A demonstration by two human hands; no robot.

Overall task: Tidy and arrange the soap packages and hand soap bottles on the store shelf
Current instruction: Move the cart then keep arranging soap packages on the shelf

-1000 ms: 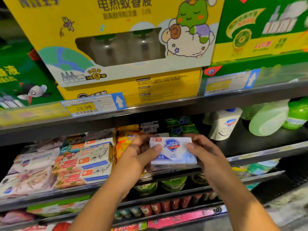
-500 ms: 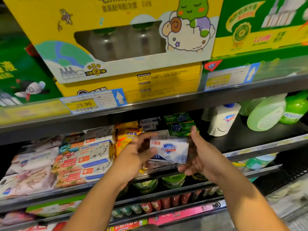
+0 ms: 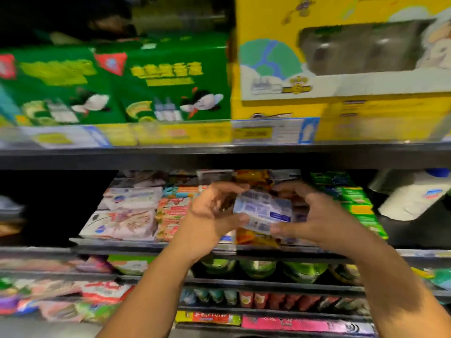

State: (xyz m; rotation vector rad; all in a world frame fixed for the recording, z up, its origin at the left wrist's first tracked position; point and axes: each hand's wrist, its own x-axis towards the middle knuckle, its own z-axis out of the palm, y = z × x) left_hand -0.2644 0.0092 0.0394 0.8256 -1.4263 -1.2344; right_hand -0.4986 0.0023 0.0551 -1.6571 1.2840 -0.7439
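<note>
The view is blurred by motion. A white and blue soap box point(image 3: 264, 212) is held between both hands in front of the middle shelf point(image 3: 146, 246), its back side with small print turned toward me. My left hand point(image 3: 212, 215) grips its left end with thumb and fingers. My right hand point(image 3: 314, 215) holds its right end, fingers curled above and below. Behind the box lie orange soap packages point(image 3: 253, 178) and green soap boxes point(image 3: 353, 203). Stacked pale soap packs point(image 3: 127, 215) and orange-white soap boxes point(image 3: 173, 211) fill the shelf to the left. A white hand soap bottle point(image 3: 415, 198) stands at right.
The upper shelf carries green boxes point(image 3: 117, 81) and a yellow windowed box point(image 3: 341, 69) behind price tags point(image 3: 273, 131). Lower shelves hold green bottles point(image 3: 258, 268), small red and teal bottles point(image 3: 256, 298) and loose packets point(image 3: 73, 301) at left.
The camera swung left, shifting the shelves rightward in view. The soap box was flipped from its logo front to its printed back, and both hands now hold its ends.
</note>
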